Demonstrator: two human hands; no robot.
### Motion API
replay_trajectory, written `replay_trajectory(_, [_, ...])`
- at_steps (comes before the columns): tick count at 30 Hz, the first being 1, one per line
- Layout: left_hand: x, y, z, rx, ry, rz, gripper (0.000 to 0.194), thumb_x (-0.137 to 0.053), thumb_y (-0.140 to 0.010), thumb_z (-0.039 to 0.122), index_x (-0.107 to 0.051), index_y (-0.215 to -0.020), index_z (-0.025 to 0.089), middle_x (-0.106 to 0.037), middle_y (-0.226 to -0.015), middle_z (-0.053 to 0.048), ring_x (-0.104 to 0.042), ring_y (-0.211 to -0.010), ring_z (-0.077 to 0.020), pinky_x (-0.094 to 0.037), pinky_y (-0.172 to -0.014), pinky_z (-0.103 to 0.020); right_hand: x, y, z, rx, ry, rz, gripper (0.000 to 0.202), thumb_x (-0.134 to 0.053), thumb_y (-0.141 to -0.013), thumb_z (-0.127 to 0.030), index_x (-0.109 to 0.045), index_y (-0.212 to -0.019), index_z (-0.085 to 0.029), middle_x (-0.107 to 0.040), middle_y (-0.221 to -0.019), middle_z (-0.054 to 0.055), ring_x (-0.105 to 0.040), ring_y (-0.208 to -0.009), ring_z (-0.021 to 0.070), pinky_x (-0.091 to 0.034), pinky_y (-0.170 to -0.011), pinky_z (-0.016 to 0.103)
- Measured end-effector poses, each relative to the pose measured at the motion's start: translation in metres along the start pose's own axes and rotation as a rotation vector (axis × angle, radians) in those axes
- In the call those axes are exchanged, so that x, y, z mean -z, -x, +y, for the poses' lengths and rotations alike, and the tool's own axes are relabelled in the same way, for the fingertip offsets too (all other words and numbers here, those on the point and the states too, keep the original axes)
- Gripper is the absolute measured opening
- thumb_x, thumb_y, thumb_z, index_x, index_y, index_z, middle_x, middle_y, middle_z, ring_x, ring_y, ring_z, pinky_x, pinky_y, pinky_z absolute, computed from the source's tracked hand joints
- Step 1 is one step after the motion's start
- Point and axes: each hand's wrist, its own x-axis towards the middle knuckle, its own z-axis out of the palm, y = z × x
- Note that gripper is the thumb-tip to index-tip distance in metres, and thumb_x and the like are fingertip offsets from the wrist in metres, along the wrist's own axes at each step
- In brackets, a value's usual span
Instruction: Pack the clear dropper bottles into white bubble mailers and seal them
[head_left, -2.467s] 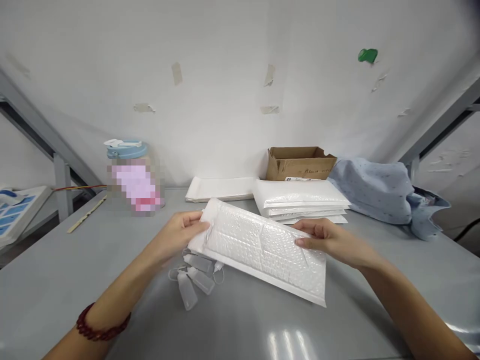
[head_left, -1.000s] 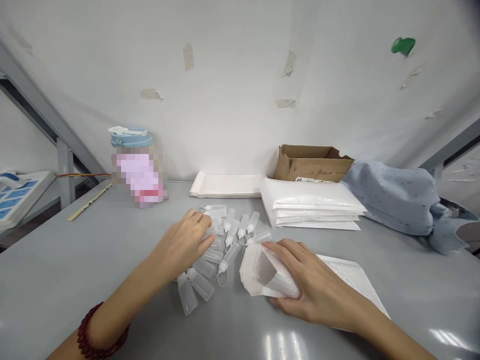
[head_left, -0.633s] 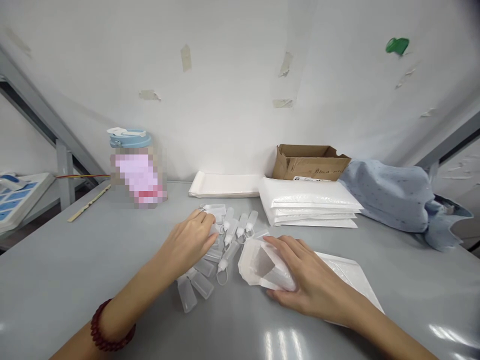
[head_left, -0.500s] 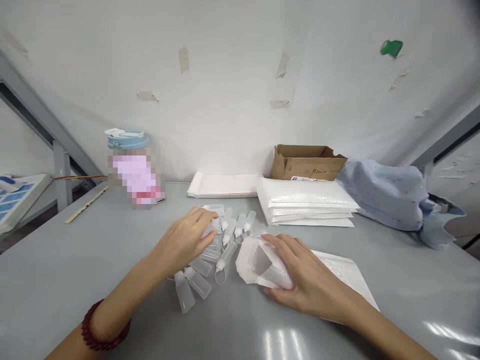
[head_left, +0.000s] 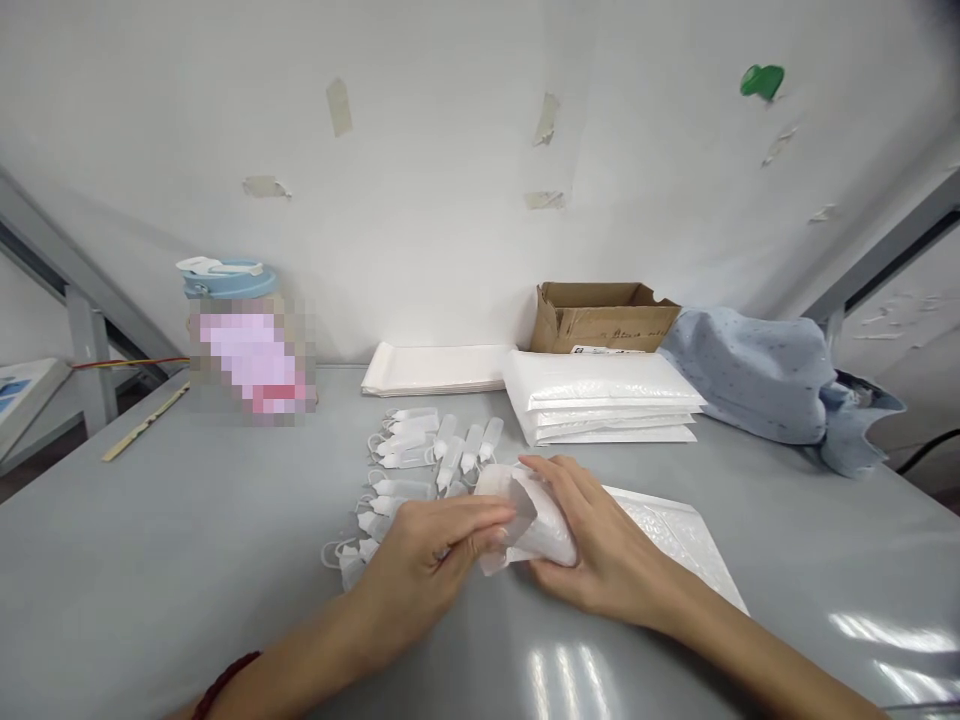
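"Anything new in the head view?"

"Yes: left hand (head_left: pixel 435 555) now away from the bottles (head_left: pixel 409 490), fingertips at the open mouth of the white padded mailer (head_left: pixel 546 532). So 2 hands at 1 mailer, and more bottles uncovered around the middle of the table (head_left: pixel 172 530)."

"And the grip?"

"Right hand (head_left: pixel 615 545) curled around the mailer, thumb on 1 side, fingers on the other. Left thumb and fingers nearly together; impossible to tell whether pinching a bottle, the mailer's lip or nothing."

"Mailer's place?"

"Right of the bottles, well short of the table's back edge, mouth towards the left edge, far end towards the right edge."

"Hard to make out?"

"Mailer's inside, mostly behind fingers. Some bottles, partly behind the left hand. Bracelet (head_left: pixel 225 683), cut off below. Container (head_left: pixel 240 335) near the back-left corner, pixelated under its lid. Table's front edge, mostly out of view."
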Motion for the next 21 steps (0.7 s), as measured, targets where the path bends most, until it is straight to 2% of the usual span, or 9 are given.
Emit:
replay_trajectory(2, [0.001, 0.000, -0.004, -0.090, -0.052, 0.021, 0.022, -0.052, -0.091, 0.026, -0.071, -0.102, 0.022, -0.074, -0.101, -0.003, -0.069, -0.089, -0.0176, -0.052, -0.080, -0.025, -0.001, -0.001, 0.000, 0.001, -0.002, -0.018, 0.074, -0.059, -0.068, -0.015, -0.024, -0.134, -0.021, -0.048, -0.109, 0.010, -0.049, -0.101, 0.0274, -0.046, -0.085, 0.045])
replay_trajectory(6, [0.001, 0.001, -0.007, -0.029, -0.163, 0.155, 0.014, -0.062, -0.085, 0.029, -0.070, -0.092, 0.021, -0.074, -0.085, -0.002, -0.066, -0.070, -0.0151, -0.051, -0.063, -0.023, -0.001, 0.000, -0.003, 0.005, 0.006, -0.025, 0.073, -0.059, -0.069, -0.015, -0.024, -0.134, -0.022, -0.048, -0.111, 0.010, -0.049, -0.102, 0.0275, -0.047, -0.086, 0.046])
replay_trajectory(8, [-0.002, 0.001, -0.005, -0.015, -0.191, 0.141, 0.011, -0.061, -0.085, 0.028, -0.070, -0.086, 0.021, -0.071, -0.078, -0.001, -0.062, -0.064, -0.0138, -0.048, -0.060, -0.022, -0.002, 0.001, -0.004, 0.006, 0.019, -0.022, 0.075, -0.059, -0.070, -0.015, -0.023, -0.134, -0.023, -0.048, -0.113, 0.011, -0.049, -0.105, 0.0283, -0.046, -0.087, 0.047])
replay_trajectory(11, [0.001, -0.002, -0.004, 0.002, -0.162, 0.056, 0.016, -0.056, -0.088, 0.027, -0.068, -0.081, 0.021, -0.069, -0.072, 0.001, -0.061, -0.062, -0.0127, -0.047, -0.060, -0.022, -0.003, 0.002, -0.003, 0.017, 0.045, -0.016, 0.076, -0.059, -0.071, -0.016, -0.020, -0.135, -0.026, -0.049, -0.117, 0.011, -0.050, -0.109, 0.0300, -0.046, -0.089, 0.048])
replay_trajectory(14, [0.019, -0.010, -0.013, 0.005, -0.286, 0.153, 0.019, -0.051, -0.090, 0.028, -0.066, -0.080, 0.021, -0.068, -0.073, 0.000, -0.059, -0.063, -0.0137, -0.048, -0.061, -0.024, -0.003, 0.003, 0.000, 0.012, 0.067, 0.007, 0.075, -0.056, -0.072, -0.017, -0.019, -0.136, -0.027, -0.049, -0.120, 0.012, -0.052, -0.109, 0.0309, -0.048, -0.087, 0.048])
replay_trajectory(15, [0.027, -0.013, -0.019, -0.035, -0.385, 0.215, 0.018, -0.050, -0.090, 0.027, -0.066, -0.082, 0.021, -0.068, -0.080, -0.002, -0.060, -0.071, -0.0161, -0.049, -0.067, -0.026, -0.003, 0.003, 0.001, 0.009, 0.072, 0.019, 0.074, -0.056, -0.072, -0.017, -0.019, -0.135, -0.027, -0.050, -0.120, 0.012, -0.052, -0.108, 0.0309, -0.049, -0.086, 0.048])
replay_trajectory(17, [0.043, -0.019, -0.034, -0.108, -0.577, 0.282, 0.019, -0.052, -0.087, 0.027, -0.063, -0.101, 0.020, -0.065, -0.101, -0.007, -0.057, -0.096, -0.0240, -0.048, -0.081, -0.035, -0.002, 0.002, 0.002, 0.005, 0.082, 0.037, 0.071, -0.055, -0.073, -0.018, -0.020, -0.135, -0.027, -0.050, -0.120, 0.012, -0.054, -0.107, 0.0306, -0.050, -0.085, 0.048])
replay_trajectory(19, [0.056, -0.023, -0.049, -0.069, -0.690, 0.229, 0.028, -0.051, -0.086, 0.027, -0.057, -0.113, 0.018, -0.061, -0.108, -0.010, -0.052, -0.104, -0.0272, -0.048, -0.080, -0.039, 0.000, 0.002, 0.002, 0.000, 0.095, 0.046, 0.069, -0.055, -0.075, -0.020, -0.021, -0.134, -0.026, -0.051, -0.120, 0.013, -0.055, -0.106, 0.0304, -0.050, -0.085, 0.048])
replay_trajectory(21, [0.062, -0.025, -0.060, -0.055, -0.732, 0.179, 0.028, -0.049, -0.087, 0.026, -0.055, -0.113, 0.016, -0.061, -0.104, -0.011, -0.052, -0.100, -0.0271, -0.049, -0.077, -0.040, 0.002, 0.001, 0.001, -0.009, 0.109, 0.051, 0.068, -0.055, -0.076, -0.021, -0.021, -0.134, -0.025, -0.050, -0.120, 0.013, -0.055, -0.107, 0.0307, -0.050, -0.085, 0.048])
